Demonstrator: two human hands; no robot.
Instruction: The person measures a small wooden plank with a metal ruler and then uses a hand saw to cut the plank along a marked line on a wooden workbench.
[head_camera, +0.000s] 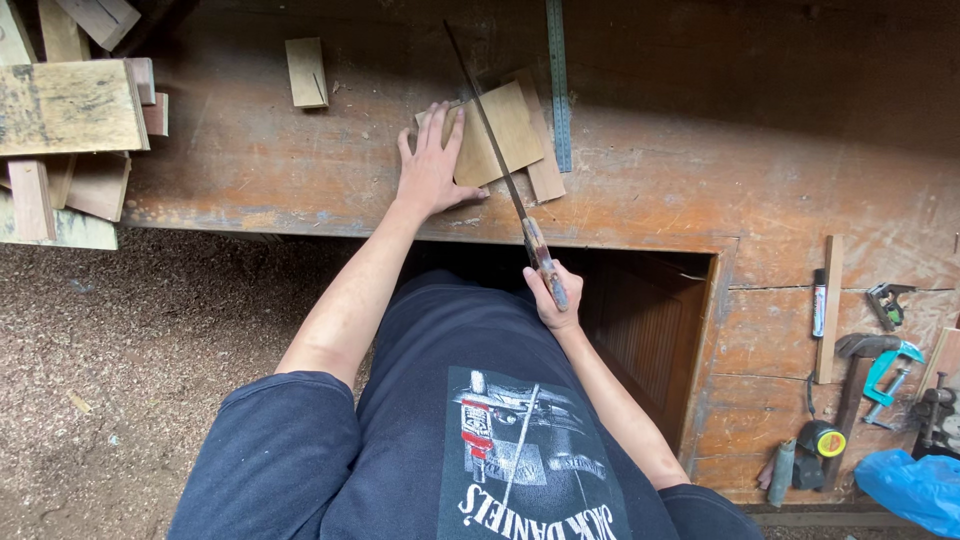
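Observation:
My left hand (431, 165) lies flat with fingers spread on a thin square wooden board (505, 130), pressing it onto the worn wooden workbench (700, 170). The board lies across a narrower wooden strip (546, 175). My right hand (551, 295) grips the wooden handle of a hand saw (495, 140), whose long thin blade runs up and left across the board's top face.
A steel ruler (558, 80) lies just right of the board. A small wood block (306, 72) sits at the back left, and stacked offcuts (70, 110) at the far left. Clamps (888, 365), a tape measure (828, 438), a marker and a blue bag (915, 488) lie at the right. Sawdust covers the floor.

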